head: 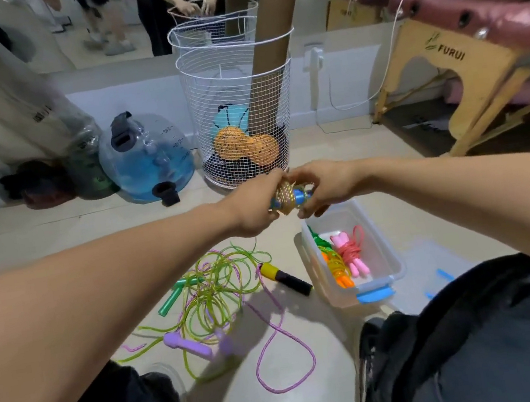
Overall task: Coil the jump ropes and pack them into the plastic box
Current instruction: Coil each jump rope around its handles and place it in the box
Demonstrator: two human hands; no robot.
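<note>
Above the floor (326, 328), both hands' grip encloses the coiled rope (288, 197).

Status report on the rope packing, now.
Both hands, left and right, gripping blue-handled rope bundle above the floor. Plastic box open, two coiled ropes inside. Tangled ropes loose on the floor.

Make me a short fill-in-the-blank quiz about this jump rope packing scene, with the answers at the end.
1. Both hands, left hand and right hand, hold a coiled rope with ____ handles.
2. The plastic box holds an orange rope and a ____ one.
3. The purple handles lie on the ____.

Answers: blue; pink; floor
</note>
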